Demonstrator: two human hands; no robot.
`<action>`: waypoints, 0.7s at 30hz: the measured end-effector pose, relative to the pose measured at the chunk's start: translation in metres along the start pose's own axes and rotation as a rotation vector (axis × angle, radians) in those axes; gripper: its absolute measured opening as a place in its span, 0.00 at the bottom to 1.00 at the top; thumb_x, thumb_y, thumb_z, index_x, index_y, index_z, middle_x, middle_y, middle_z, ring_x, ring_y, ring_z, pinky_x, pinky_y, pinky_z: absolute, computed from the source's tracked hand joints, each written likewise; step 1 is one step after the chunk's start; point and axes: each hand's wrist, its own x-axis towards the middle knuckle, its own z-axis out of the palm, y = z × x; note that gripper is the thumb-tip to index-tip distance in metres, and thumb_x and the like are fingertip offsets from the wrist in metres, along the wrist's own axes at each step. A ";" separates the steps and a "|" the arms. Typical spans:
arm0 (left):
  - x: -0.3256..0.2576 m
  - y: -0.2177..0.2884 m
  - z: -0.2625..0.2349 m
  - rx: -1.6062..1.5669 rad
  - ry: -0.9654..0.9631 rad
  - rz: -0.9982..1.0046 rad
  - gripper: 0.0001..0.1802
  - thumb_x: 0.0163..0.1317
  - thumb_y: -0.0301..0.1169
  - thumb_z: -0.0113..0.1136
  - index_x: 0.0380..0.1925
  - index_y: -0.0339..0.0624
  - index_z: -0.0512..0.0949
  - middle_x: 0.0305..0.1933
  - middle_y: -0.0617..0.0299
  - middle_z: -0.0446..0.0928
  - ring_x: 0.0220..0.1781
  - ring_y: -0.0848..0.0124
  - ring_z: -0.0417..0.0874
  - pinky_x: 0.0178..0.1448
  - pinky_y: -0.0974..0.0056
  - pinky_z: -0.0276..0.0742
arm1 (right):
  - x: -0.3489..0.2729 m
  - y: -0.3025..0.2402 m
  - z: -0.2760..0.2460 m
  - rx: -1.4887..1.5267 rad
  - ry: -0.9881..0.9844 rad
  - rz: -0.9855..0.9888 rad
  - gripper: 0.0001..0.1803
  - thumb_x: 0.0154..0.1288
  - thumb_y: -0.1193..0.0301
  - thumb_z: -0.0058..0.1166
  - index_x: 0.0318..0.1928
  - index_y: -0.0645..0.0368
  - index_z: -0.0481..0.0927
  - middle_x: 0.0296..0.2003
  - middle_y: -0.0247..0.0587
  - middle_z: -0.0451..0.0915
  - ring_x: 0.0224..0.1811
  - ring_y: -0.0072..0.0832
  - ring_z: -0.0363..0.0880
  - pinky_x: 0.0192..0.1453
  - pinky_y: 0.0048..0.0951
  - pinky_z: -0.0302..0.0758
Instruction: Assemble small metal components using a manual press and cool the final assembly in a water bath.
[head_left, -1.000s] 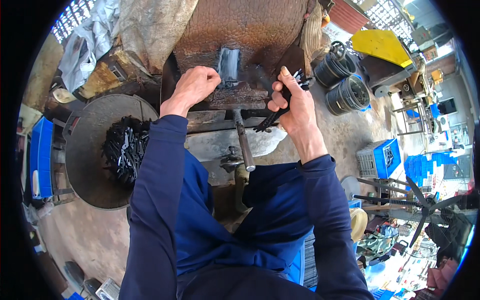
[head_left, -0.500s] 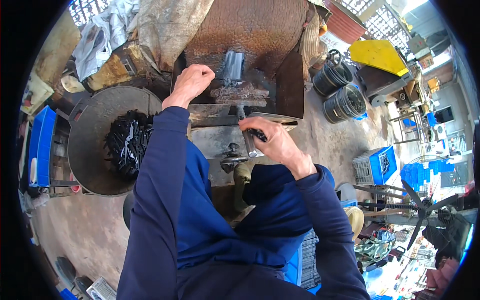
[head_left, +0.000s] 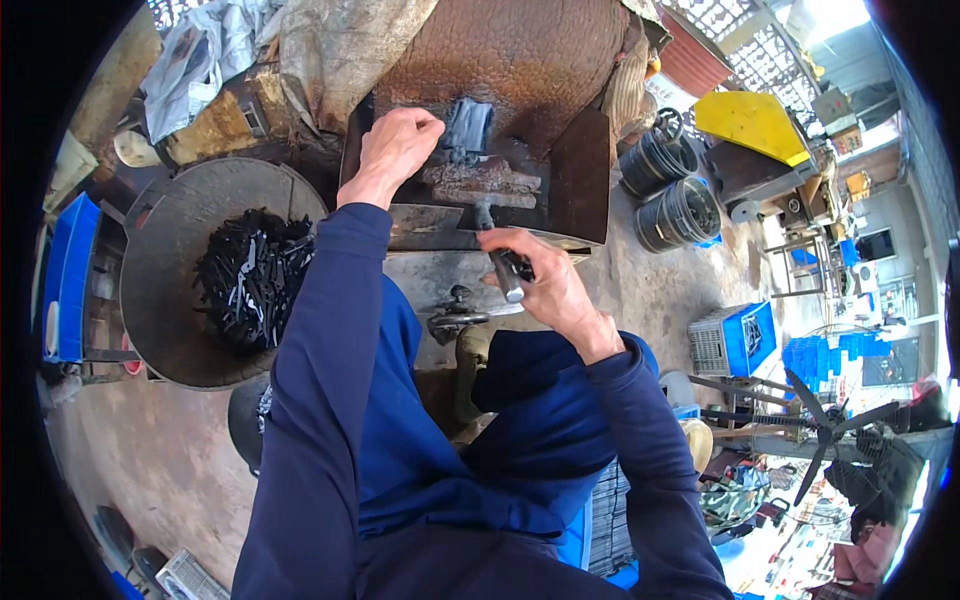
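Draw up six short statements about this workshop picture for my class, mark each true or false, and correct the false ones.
1. Black strips lie in the wide round basin. True.
2. The basin stands on the person's right. False: it stands on the left.
3. The right hand is at the end of the metal bar, with dark pieces in its grasp. True.
4. Both hands are inside the basin. False: the left hand is near the dark metal trough, the right at the bar.
5. Two dark buckets stand to the person's right. True.
6. The fan's blades are yellow. False: the fan has black blades.
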 end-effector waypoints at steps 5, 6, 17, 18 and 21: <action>0.001 0.011 0.008 -0.092 0.152 0.072 0.17 0.63 0.40 0.59 0.42 0.39 0.84 0.41 0.51 0.82 0.41 0.59 0.84 0.48 0.59 0.76 | 0.022 -0.001 -0.002 0.148 0.188 0.062 0.17 0.60 0.79 0.66 0.49 0.60 0.78 0.50 0.39 0.84 0.50 0.28 0.83 0.50 0.26 0.79; 0.002 0.012 0.008 -0.129 0.173 0.066 0.17 0.63 0.40 0.59 0.42 0.39 0.84 0.41 0.52 0.82 0.40 0.60 0.84 0.48 0.60 0.76 | 0.029 -0.004 -0.002 0.188 0.247 0.075 0.16 0.61 0.79 0.65 0.49 0.60 0.79 0.48 0.38 0.84 0.45 0.25 0.84 0.45 0.24 0.80; -0.006 0.022 0.004 -0.295 0.230 0.065 0.13 0.60 0.37 0.59 0.37 0.41 0.85 0.42 0.48 0.82 0.47 0.51 0.83 0.51 0.54 0.77 | 0.123 -0.005 -0.026 0.487 0.547 0.293 0.11 0.65 0.73 0.65 0.45 0.62 0.79 0.29 0.34 0.81 0.14 0.17 0.67 0.17 0.23 0.65; -0.006 0.021 0.003 -0.298 0.237 0.079 0.13 0.60 0.36 0.59 0.37 0.41 0.85 0.42 0.48 0.82 0.46 0.52 0.83 0.51 0.54 0.77 | 0.133 -0.002 -0.029 0.476 0.559 0.290 0.12 0.65 0.72 0.65 0.44 0.62 0.79 0.27 0.34 0.80 0.14 0.18 0.68 0.17 0.23 0.66; -0.006 0.019 0.001 -0.302 0.235 0.090 0.12 0.60 0.35 0.59 0.37 0.40 0.85 0.41 0.49 0.82 0.45 0.52 0.83 0.50 0.54 0.77 | 0.159 0.011 -0.036 0.445 0.587 0.290 0.13 0.64 0.71 0.66 0.44 0.63 0.78 0.23 0.34 0.78 0.13 0.19 0.67 0.17 0.24 0.65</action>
